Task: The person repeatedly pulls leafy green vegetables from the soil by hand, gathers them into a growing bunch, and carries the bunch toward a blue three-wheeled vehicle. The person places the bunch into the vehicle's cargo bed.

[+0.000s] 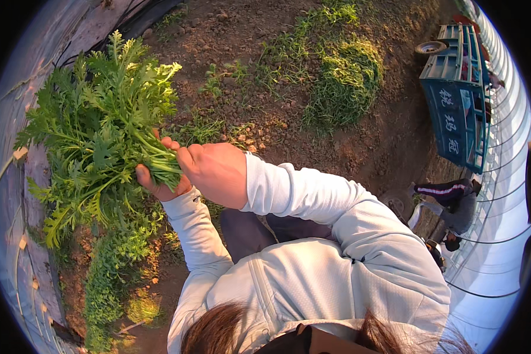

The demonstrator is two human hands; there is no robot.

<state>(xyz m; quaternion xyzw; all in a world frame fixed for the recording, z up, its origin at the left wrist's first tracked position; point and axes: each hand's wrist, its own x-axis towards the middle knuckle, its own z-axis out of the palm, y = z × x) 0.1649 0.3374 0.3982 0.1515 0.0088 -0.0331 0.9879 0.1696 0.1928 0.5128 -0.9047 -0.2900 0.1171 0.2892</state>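
Note:
A large bunch of leafy greens with lobed leaves (110, 119) fills the left part of the head view, its leaves pointing up and left. My left hand (161, 183) is wrapped around the gathered stems from below, its thumb on the near side. At the cut stem ends is my right hand (210, 170), fingers curled with its fingertips against the stems; whether it grips some of them is hidden. Both hands are close together in front of my knees.
Growing greens (104, 287) run along the bed at lower left, beside plastic sheeting (9, 177). A heap of cut grassy plants (347, 84) lies on the soil ahead. A blue-green cart (455, 106) stands at upper right; below it another person (455, 208) bends over.

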